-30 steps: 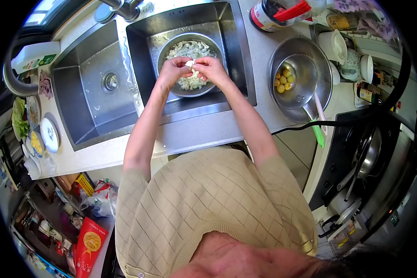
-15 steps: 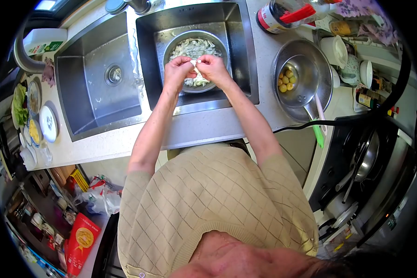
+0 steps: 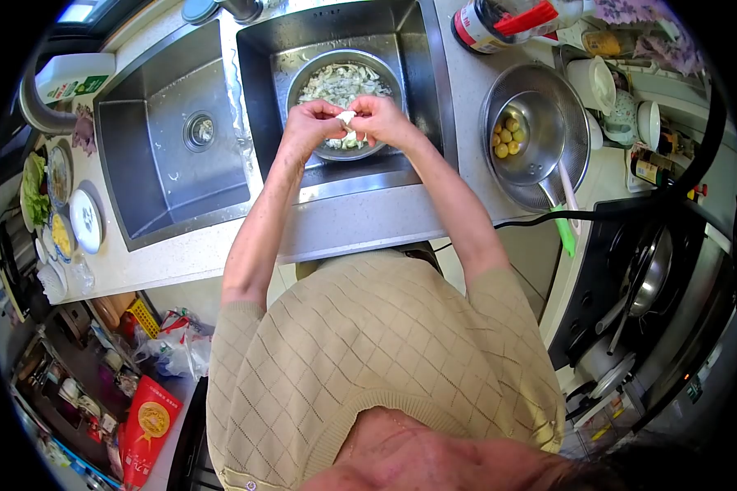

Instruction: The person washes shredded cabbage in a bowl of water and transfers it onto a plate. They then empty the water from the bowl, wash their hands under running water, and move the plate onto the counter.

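We observed the left hand (image 3: 313, 127) and the right hand (image 3: 382, 121) closed at the fingertips, both pinching a small irregular white piece (image 3: 346, 117). The piece was above a round stainless-steel bowl (image 3: 344, 155) of pale, moist-looking shreds (image 3: 344, 80), inside the right-hand rectangular steel sink basin (image 3: 431, 147). The fingers hid part of the piece.

We judged the grip narrow: moisture could have made the piece slip, probably back among the shreds. A wrist pressing on the bowl's near rim could have tipped it and spilled the contents.

The pale stone-like counter (image 3: 344, 221) carried a large round perforated steel colander (image 3: 580, 147) and, within it, a smaller round steel vessel (image 3: 544, 135) holding round yellow pieces (image 3: 508, 135). A green-ended handle (image 3: 564, 235) appeared to overhang the edge; a bump could have dislodged it. We noted a black cooktop (image 3: 585, 290) at right.
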Demonstrator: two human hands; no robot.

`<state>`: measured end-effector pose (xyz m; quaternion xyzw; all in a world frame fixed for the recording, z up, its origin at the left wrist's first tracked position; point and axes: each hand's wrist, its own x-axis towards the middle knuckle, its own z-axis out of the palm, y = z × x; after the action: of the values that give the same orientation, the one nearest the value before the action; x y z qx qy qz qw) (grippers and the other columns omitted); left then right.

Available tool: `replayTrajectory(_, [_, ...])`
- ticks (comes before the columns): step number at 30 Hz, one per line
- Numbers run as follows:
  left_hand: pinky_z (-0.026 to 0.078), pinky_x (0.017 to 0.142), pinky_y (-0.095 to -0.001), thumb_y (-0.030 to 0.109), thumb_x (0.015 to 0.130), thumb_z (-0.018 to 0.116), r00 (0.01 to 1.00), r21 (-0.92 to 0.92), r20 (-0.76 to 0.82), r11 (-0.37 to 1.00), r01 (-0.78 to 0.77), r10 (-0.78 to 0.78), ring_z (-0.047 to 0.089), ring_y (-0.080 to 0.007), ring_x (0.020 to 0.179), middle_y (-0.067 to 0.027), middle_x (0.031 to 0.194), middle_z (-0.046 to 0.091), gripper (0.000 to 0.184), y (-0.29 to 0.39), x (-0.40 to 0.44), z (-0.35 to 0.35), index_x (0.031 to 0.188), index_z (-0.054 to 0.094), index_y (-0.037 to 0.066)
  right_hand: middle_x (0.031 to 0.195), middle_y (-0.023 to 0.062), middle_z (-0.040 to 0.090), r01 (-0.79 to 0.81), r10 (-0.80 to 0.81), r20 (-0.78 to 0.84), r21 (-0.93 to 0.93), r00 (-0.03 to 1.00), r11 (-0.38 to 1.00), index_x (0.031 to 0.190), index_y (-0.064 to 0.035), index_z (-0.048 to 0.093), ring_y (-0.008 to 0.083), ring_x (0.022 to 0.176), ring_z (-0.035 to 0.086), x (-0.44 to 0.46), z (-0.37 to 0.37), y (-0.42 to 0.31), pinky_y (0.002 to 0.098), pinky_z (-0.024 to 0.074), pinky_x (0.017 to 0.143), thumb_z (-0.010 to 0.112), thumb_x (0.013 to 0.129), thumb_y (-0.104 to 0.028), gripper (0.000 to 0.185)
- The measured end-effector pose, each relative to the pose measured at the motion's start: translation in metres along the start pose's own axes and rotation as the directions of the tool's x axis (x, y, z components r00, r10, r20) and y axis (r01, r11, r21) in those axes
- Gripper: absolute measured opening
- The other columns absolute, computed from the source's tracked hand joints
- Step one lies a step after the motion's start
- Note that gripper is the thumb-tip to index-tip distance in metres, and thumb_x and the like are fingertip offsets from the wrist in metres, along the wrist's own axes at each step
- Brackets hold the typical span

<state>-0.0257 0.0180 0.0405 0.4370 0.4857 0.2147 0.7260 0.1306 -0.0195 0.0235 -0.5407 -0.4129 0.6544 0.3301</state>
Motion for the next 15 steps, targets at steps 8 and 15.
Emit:
replayTrajectory(8, [0.049, 0.052, -0.0203, -0.001, 0.066, 0.056, 0.978, -0.148, -0.206, 0.988, -0.050, 0.019, 0.057, -0.0119, 0.057, -0.0079, 0.070, 0.057, 0.012, -0.017, 0.006, 0.011, 0.078, 0.056, -0.004, 0.060, 0.0069, 0.056, 0.089, -0.147, -0.353, -0.175, 0.924, 0.980, 0.071, 0.0015, 0.055, 0.0127, 0.054, 0.053, 0.006, 0.020, 0.013, 0.0263, 0.0431, 0.050, 0.060, 0.060, -0.013, 0.020])
replayTrajectory(15, [0.052, 0.052, -0.0210, -0.005, 0.069, 0.053, 0.950, -0.626, -0.270, 0.778, -0.049, -0.157, 0.057, -0.0157, 0.058, -0.0097, 0.071, 0.055, 0.011, -0.017, 0.006, 0.017, 0.079, 0.051, -0.004, 0.054, 0.0051, 0.050, 0.161, 0.024, -0.372, 0.458, 0.928, 0.874, 0.075, 0.0012, 0.050, 0.0098, 0.040, 0.047, 0.011, 0.014, 0.012, 0.0224, 0.0367, 0.031, 0.053, 0.066, -0.004, 0.011])
